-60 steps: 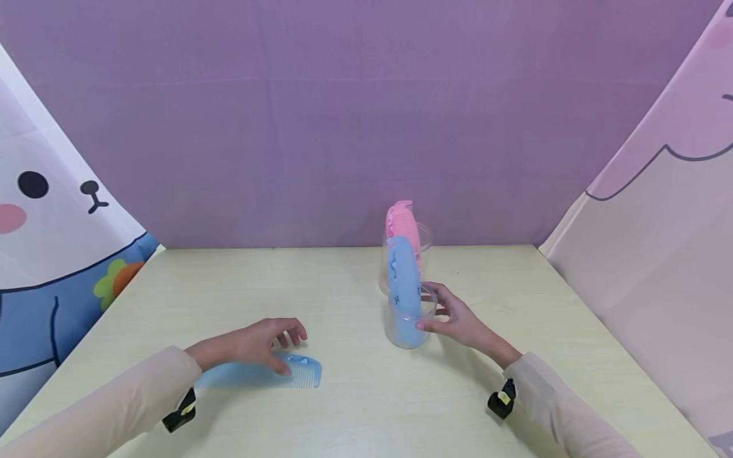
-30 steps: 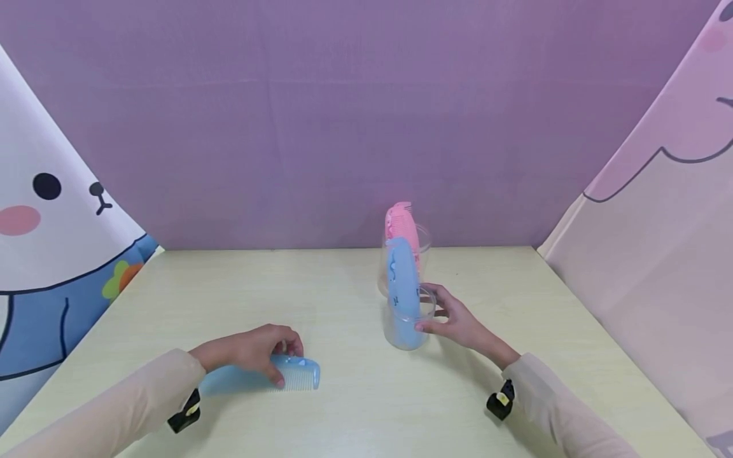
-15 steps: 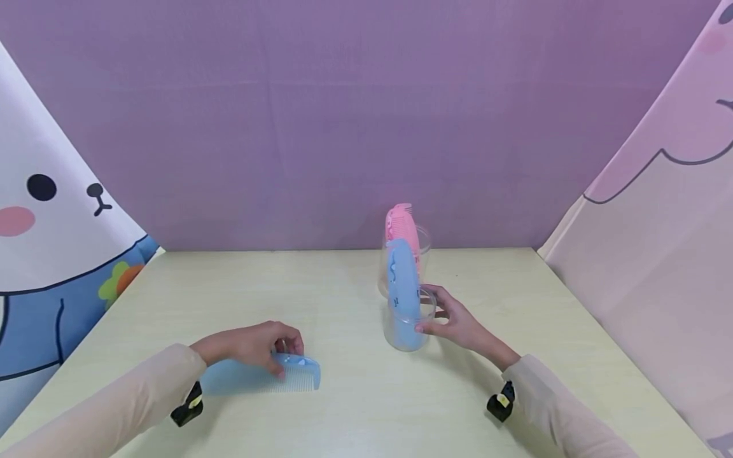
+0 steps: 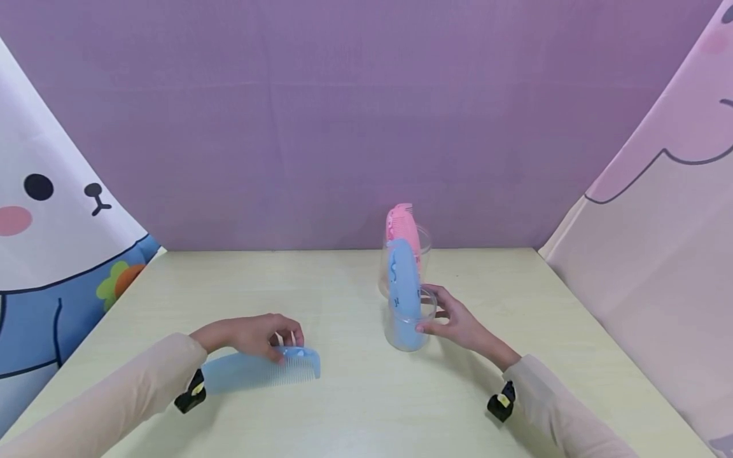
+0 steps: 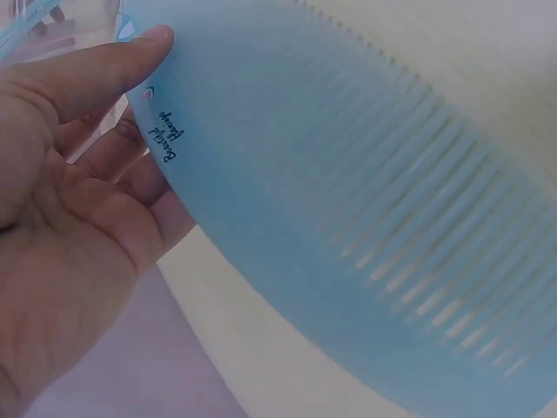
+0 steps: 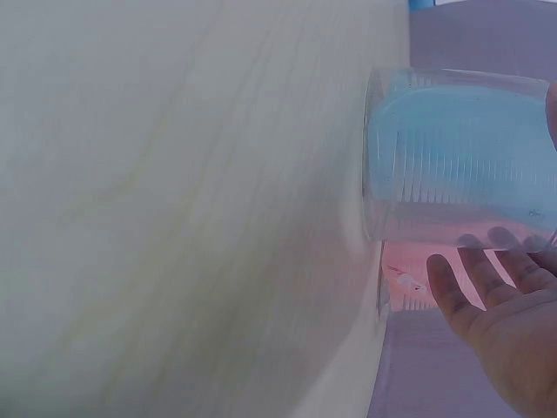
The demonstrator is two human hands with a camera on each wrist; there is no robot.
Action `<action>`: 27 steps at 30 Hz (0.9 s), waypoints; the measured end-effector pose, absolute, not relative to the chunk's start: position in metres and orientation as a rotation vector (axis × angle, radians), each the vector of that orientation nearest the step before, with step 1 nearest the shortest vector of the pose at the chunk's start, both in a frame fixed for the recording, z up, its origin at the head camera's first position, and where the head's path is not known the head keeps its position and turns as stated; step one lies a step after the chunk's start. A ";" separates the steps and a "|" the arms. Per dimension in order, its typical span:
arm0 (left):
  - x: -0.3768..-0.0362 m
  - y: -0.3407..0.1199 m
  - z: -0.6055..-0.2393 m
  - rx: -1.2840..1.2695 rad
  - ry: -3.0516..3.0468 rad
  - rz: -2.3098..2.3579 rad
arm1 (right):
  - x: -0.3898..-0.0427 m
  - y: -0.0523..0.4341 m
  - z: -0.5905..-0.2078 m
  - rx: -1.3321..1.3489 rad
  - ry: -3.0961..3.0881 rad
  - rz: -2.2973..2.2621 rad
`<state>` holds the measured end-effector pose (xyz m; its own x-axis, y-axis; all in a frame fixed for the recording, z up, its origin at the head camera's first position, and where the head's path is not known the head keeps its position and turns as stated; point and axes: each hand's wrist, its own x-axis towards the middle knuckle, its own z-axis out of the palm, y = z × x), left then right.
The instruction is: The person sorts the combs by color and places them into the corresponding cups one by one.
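table [image 4: 355, 407]: pale matte wood grain, lower frame
near cup [image 4: 408, 321]: clear plastic cylinder, centre, blue comb upright inside
flat comb [image 4: 260, 370]: translucent blue, fine teeth, lower left
left hand [image 4: 252, 337]: fingers pinch flat comb
right hand [image 4: 458, 321]: fingers curled round near cup

Both arms wear long, loose sleeves of pale peach-beige cloth, plain and unprinted, ending at the wrists. The left sleeve [image 4: 114, 401] lies nearest the cartoon rabbit curtain [image 4: 51, 242], the right sleeve [image 4: 564, 407] farthest from it. Under each cuff hangs a small black device, the left one [image 4: 191, 392] and the right one [image 4: 501, 401], each bearing a little yellow mark. Both hands are bare, with no rings.
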<state>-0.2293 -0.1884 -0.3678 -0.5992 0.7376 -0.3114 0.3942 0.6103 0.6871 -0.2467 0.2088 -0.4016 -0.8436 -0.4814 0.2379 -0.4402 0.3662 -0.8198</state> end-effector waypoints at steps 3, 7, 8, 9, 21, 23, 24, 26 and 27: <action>-0.232 -0.188 -0.364 0.908 2.250 0.765 | -0.247 0.209 -0.401 -0.863 2.563 -1.516; -0.236 -0.187 -0.358 0.907 2.268 0.767 | -0.247 0.209 -0.402 -0.870 2.565 -1.515; -0.238 -0.187 -0.356 0.908 2.272 0.773 | -0.247 0.209 -0.402 -0.872 2.565 -1.515; -0.239 -0.186 -0.354 0.912 2.277 0.780 | -0.248 0.209 -0.402 -0.874 2.564 -1.516; -0.258 -0.175 -0.334 1.051 2.391 0.985 | -0.247 0.209 -0.402 -0.874 2.560 -1.519; -0.260 -0.172 -0.331 1.066 2.419 1.038 | -0.247 0.208 -0.402 -0.868 2.561 -1.516; -0.260 -0.171 -0.330 1.071 2.431 1.068 | -0.247 0.208 -0.402 -0.864 2.563 -1.514; -0.261 -0.167 -0.327 1.085 2.453 1.133 | -0.247 0.208 -0.402 -0.856 2.568 -1.507; -0.261 -0.165 -0.326 1.084 2.458 1.171 | -0.247 0.208 -0.402 -0.853 2.571 -1.505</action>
